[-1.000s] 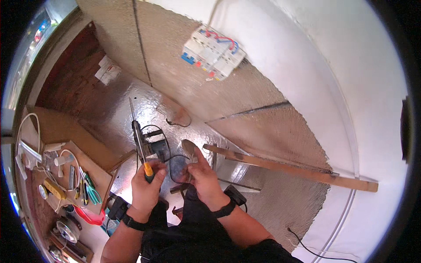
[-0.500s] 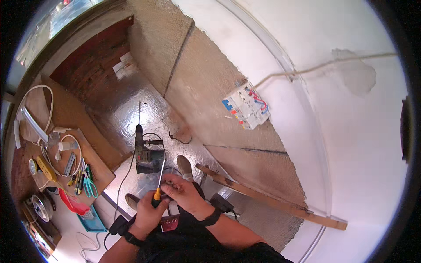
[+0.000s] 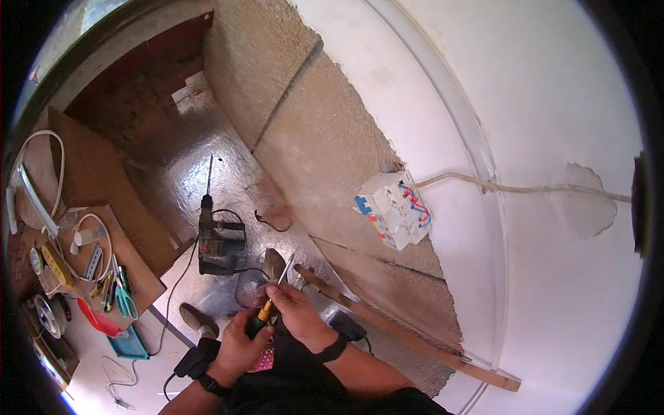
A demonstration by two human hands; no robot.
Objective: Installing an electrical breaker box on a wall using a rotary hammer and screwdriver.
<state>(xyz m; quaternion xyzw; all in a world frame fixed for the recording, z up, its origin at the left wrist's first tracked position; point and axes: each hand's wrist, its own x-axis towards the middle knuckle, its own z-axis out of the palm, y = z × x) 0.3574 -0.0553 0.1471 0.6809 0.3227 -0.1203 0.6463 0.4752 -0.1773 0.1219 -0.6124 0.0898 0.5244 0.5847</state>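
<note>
My left hand (image 3: 241, 347) is closed round the yellow and black handle of a screwdriver (image 3: 264, 311). Its metal shaft points up and away from me, tilted to the right. Beside it, my right hand (image 3: 301, 315) has its thumb and fingers closed at the shaft; whether something small is also pinched there is hidden. On the wall to the right, a white circuit breaker unit (image 3: 393, 211) has blue and red parts and short red and blue wires. A beige cable (image 3: 512, 187) runs from it along the wall.
A rotary hammer drill (image 3: 220, 238) with a long bit lies on the shiny floor beyond my feet. At left, a brown board (image 3: 142, 277) carries scissors (image 3: 126, 301), a yellow power strip (image 3: 57, 265) and several tools. A wooden plank (image 3: 408, 324) leans along the wall; a teal tray (image 3: 130, 344) sits lower left.
The screwdriver has tipped further to the right, and my right hand has come closer along its shaft. My view has shifted, so the breaker unit sits lower.
</note>
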